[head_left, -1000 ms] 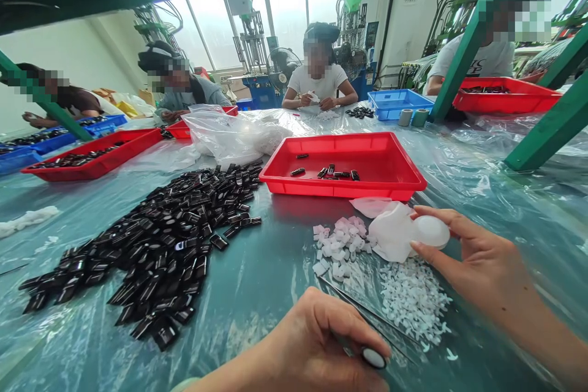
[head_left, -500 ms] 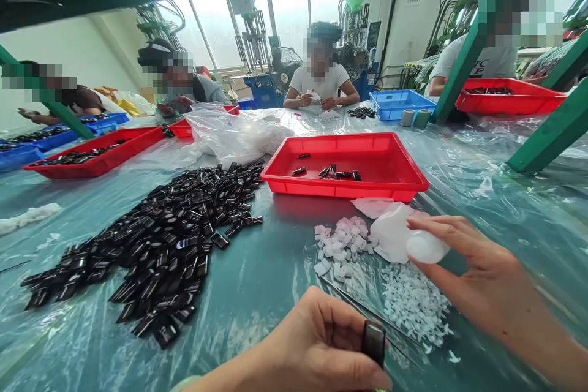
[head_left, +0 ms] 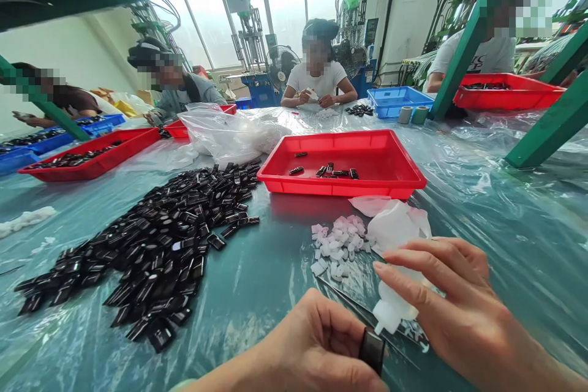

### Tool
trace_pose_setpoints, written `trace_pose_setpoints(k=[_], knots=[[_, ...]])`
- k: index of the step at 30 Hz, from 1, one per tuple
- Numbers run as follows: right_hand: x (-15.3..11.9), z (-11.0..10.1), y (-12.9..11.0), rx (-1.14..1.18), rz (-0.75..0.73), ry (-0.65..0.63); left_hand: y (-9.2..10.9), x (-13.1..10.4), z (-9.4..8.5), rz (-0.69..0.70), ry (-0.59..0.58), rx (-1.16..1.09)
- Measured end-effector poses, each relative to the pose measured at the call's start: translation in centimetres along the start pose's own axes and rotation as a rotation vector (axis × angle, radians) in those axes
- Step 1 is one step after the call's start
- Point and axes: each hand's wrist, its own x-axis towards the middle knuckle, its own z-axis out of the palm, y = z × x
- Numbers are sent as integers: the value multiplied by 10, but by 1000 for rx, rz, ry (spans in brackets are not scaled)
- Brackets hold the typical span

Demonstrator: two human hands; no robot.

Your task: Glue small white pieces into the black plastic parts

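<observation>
While our left fingers pinch the black piece, our right fingers grip the white bottle, nozzle slanting down-left toward that piece.

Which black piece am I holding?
The black piece pinched in your left hand; the others close by lie in the dark heap or inside the red tray straight ahead.
</observation>
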Motion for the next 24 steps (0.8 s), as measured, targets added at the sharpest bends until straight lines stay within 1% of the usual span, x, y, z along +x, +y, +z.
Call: trace_pose_setpoints(k=[6, 11, 19, 24], knots=[[-8, -1, 1, -30, -35, -45, 1, 0, 0, -37, -5, 42], [-9, -3, -1, -46, -86, -83, 2, 0, 1, -44, -22, 46], [-6, -4, -3, -51, -90, -55, 1, 0, 1, -31, -47, 37], [-7, -2, -1, -31, -92, -40, 3, -1, 2, -39, -30, 48]])
